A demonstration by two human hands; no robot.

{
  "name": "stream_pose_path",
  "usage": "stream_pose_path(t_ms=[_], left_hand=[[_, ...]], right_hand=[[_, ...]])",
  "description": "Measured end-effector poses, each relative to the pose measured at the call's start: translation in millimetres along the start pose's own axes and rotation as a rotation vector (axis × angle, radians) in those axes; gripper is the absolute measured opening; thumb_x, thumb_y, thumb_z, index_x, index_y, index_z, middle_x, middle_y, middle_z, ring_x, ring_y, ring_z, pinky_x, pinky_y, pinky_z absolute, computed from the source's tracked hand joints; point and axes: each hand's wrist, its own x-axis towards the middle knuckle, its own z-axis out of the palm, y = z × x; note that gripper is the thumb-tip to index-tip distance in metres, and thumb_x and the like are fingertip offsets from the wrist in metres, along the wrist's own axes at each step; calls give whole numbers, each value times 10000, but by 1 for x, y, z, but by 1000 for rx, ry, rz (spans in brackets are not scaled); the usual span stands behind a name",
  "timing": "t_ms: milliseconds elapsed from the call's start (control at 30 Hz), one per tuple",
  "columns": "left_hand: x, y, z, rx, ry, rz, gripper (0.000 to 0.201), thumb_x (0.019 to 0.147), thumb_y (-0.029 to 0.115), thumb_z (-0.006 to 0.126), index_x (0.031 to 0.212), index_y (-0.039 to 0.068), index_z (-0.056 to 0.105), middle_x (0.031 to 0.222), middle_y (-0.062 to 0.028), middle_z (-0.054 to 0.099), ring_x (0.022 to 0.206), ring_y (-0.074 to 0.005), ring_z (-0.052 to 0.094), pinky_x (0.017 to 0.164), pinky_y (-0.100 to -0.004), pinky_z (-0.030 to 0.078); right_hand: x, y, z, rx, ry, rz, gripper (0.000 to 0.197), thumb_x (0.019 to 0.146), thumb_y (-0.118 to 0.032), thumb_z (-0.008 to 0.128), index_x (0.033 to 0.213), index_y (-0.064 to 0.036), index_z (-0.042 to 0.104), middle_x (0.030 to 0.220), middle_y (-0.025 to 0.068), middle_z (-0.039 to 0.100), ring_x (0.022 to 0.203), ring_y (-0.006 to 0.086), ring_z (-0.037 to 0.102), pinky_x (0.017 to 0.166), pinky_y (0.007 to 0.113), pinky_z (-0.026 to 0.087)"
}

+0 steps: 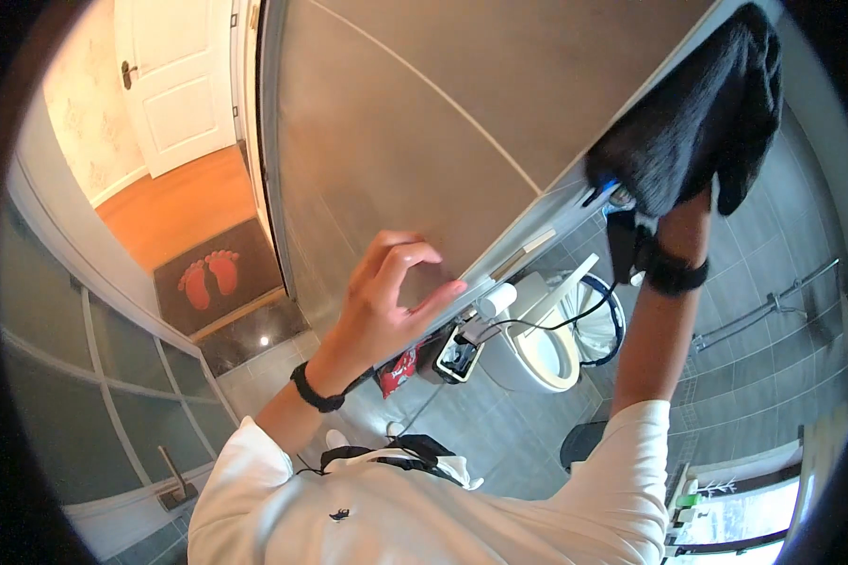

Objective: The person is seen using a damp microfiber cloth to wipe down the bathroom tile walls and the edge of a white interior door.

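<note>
The right hand (693, 209) was raised at the upper right, mostly hidden by a dark cloth (693, 113) that hung over it beside the edge of the tiled wall (405, 132), so I could not tell how tightly the fingers closed on it. The left hand (384, 299) was empty in front of that wall, its fingers curved and parted from the thumb. Below stood the toilet (511, 365), near a paper roll (501, 299).

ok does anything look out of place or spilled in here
Only the black cord stands out: it loops across in front of the toilet in this view, an odd spot for a cable. I see no spill.
</note>
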Motion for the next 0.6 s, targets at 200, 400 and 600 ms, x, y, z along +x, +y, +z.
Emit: stream_pose_path(t_ms=[200, 400, 600], left_hand=[[-6, 12, -2, 103, 87, -38, 338, 637, 61, 779, 888, 40, 552, 875, -121, 584, 758, -247, 603, 646, -302, 493], [-12, 15, 2, 215, 138, -11, 321, 623, 48, 780, 856, 40, 559, 873, -114, 592, 743, -225, 620, 638, -292, 502], [-15, 16, -3, 226, 121, -72, 262, 641, 53, 764, 799, 40, 555, 772, -109, 602, 716, -232, 623, 638, -291, 495]], right_hand=[[49, 58, 5, -129, 35, 23, 533, 826, -305, 573, 1266, -54, 407, 1279, 102, 444, 1175, 291, 414, 1015, 404, 280], [61, 82, 25, -114, 33, 39, 531, 820, -304, 581, 1261, -58, 417, 1274, 103, 451, 1171, 292, 419, 1012, 404, 286], [71, 82, 36, -73, 22, 8, 530, 813, -304, 589, 1256, -62, 426, 1269, 103, 457, 1168, 294, 424, 1009, 404, 291]])
